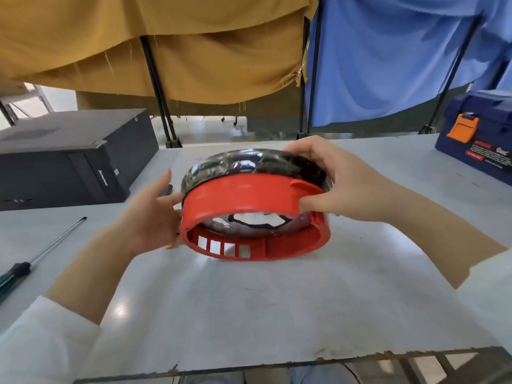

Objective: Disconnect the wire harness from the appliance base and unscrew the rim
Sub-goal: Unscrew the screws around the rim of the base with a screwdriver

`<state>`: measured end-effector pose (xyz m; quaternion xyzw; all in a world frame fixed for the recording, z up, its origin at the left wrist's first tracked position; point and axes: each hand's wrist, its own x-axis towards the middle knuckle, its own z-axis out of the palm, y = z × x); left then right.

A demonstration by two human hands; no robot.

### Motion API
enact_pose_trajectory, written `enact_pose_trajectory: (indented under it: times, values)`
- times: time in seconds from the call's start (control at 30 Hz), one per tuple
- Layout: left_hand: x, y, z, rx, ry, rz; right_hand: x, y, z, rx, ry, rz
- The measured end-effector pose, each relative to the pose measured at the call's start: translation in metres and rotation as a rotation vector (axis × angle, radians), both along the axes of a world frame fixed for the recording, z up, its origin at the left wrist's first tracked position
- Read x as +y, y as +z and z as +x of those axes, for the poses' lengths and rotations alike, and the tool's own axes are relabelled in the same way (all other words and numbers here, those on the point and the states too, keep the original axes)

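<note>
So, appliance base (256,206) tipped up between both hands.
Head view: right hand (329,180) grips red rim & black top (thumb in front); left hand (151,217) steadies w/ straight fingers, prob. exposing underside. Screwdriver (41,254) lies left of left hand.

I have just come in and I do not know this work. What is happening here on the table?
A person holds a round appliance base tilted on its edge on the grey table. The right hand grips its upper right side across the red rim and the black part. The left hand touches the left side with fairly straight fingers. A screwdriver lies unused at the left. Wires are not clearly visible.
</note>
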<state>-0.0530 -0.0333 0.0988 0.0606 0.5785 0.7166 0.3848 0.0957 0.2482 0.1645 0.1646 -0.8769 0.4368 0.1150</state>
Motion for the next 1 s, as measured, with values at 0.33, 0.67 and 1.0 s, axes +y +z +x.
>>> enact_pose_trajectory:
  times: [0.33, 0.67, 1.0]
  values:
    - [0.021, -0.021, 0.017, -0.076, 0.25, -0.081, 0.017, 0.009, 0.023, -0.237, 0.044, 0.613]
    - [0.044, -0.032, 0.05, 0.293, 0.255, -0.092, 0.051, -0.023, 0.016, -0.557, -0.109, -0.009]
    - [0.035, -0.047, 0.055, 0.371, 0.187, -0.109, 0.031, -0.091, -0.026, -0.497, -0.515, 0.255]
